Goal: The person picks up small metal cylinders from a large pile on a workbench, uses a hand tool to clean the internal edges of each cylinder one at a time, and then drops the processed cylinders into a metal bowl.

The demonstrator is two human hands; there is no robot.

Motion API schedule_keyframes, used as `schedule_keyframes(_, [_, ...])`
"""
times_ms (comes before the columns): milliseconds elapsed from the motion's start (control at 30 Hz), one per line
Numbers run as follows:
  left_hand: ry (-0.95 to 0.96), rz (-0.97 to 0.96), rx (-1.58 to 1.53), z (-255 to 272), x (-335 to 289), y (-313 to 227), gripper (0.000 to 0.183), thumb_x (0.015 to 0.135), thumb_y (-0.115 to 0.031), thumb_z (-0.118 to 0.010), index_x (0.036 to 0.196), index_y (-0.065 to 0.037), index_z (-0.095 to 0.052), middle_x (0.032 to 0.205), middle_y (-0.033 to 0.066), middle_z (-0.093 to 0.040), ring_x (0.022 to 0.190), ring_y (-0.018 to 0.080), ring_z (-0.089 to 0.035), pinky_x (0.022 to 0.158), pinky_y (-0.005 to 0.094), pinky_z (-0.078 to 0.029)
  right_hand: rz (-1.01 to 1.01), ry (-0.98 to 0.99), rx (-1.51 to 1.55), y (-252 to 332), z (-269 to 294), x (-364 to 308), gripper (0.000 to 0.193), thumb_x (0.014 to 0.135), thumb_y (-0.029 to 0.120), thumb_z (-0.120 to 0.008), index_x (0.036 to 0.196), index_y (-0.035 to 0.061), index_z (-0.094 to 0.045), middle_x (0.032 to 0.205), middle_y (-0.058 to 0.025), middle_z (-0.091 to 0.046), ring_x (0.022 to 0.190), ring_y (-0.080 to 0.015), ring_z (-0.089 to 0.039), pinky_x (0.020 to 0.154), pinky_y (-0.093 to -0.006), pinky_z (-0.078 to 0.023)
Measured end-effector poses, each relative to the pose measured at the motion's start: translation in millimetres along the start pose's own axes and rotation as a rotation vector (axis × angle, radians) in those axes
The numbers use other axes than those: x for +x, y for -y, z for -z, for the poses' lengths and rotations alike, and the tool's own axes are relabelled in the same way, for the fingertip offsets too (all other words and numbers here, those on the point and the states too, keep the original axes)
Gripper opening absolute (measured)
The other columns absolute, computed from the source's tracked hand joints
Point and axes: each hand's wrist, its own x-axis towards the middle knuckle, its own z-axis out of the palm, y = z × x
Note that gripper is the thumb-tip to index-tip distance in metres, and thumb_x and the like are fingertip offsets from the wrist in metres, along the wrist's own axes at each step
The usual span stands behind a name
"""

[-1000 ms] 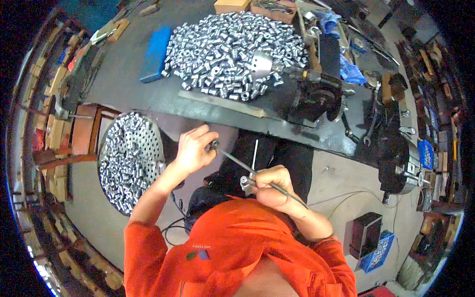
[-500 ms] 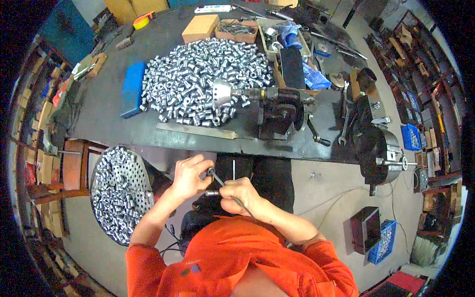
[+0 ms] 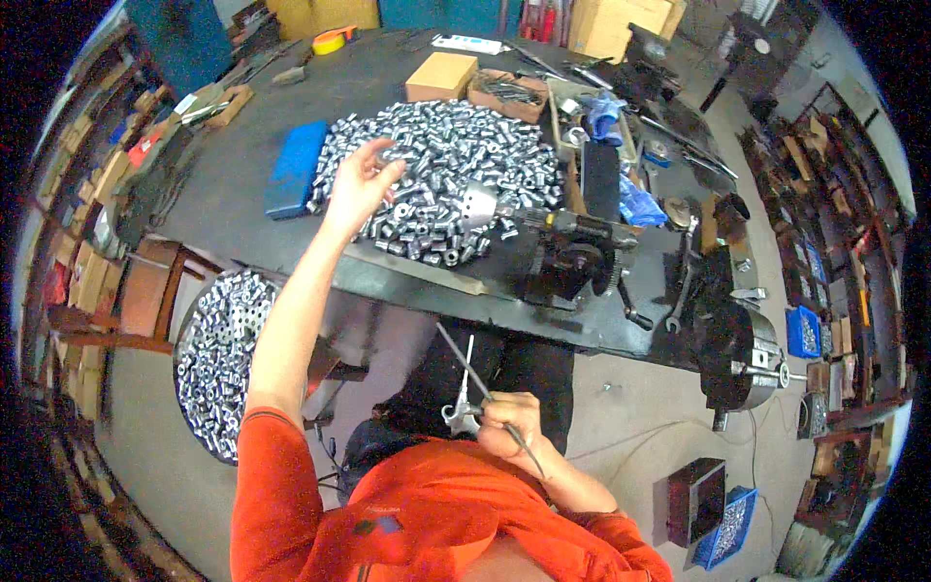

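Observation:
My left hand (image 3: 361, 186) reaches over the heap of small shiny metal fittings (image 3: 456, 145) on the bench. Its thumb and fingers are apart, and no fitting shows clearly between them. Nearer my body, my right hand (image 3: 510, 425) is closed around a thin dark rod (image 3: 456, 350), which slants up to the left and sticks out below the fist. Close beside this fist is a pale metal piece (image 3: 460, 415) with a thin light stem standing up from it. Whether the hand touches that piece I cannot tell.
Left of my lap, a round perforated tray (image 3: 254, 318) holds more fittings. A blue box (image 3: 296, 170) borders the heap on the left. On the right are a hand-cranked device (image 3: 580, 262), a wrench (image 3: 682, 291) and a dark chuck-like machine (image 3: 732, 339). Bins stand on the floor.
My left hand has left the rod's upper end and moved up and forward to the heap. My right hand, still gripping the rod, has shifted slightly right and down. The view has shifted too.

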Motion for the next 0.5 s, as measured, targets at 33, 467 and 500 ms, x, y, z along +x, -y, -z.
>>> schedule_keyframes(33, [0.005,-0.002,0.047,12,-3,-1,0.035,0.084,-0.016,-0.064,0.112,0.002,-0.056,0.062,0.0018,-0.056,0.052,0.0051,-0.050,0.046,0.0220,-0.041,-0.092,-0.009,0.088,4,-1,-2,0.024,0.064,-0.001,-0.059,0.055,0.0071,-0.038,0.054,-0.0044,-0.035,0.042,-0.0186,-0.040,0.039,-0.0300,-0.029])
schedule_keyframes(467, [-0.034,0.354,0.895,254,-217,77,0.036,0.066,-0.006,-0.056,0.101,0.000,-0.064,0.060,0.0122,-0.059,0.053,0.0196,-0.059,0.053,0.0323,-0.045,-0.107,-0.018,0.056,-16,-16,2,0.026,0.061,0.007,-0.056,0.052,0.0070,-0.032,0.050,-0.0045,-0.035,0.040,-0.0172,-0.036,0.039,-0.0285,-0.025])
schedule_keyframes(500, [-0.027,0.389,0.919,254,-227,76,0.033,0.067,-0.007,-0.055,0.099,-0.002,-0.065,0.062,0.0163,-0.059,0.058,0.0274,-0.061,0.058,0.0349,-0.048,-0.110,0.001,0.062,-16,-16,4,0.027,0.063,0.009,-0.057,0.052,0.0069,-0.032,0.050,-0.0045,-0.035,0.041,-0.0171,-0.036,0.040,-0.0285,-0.025])
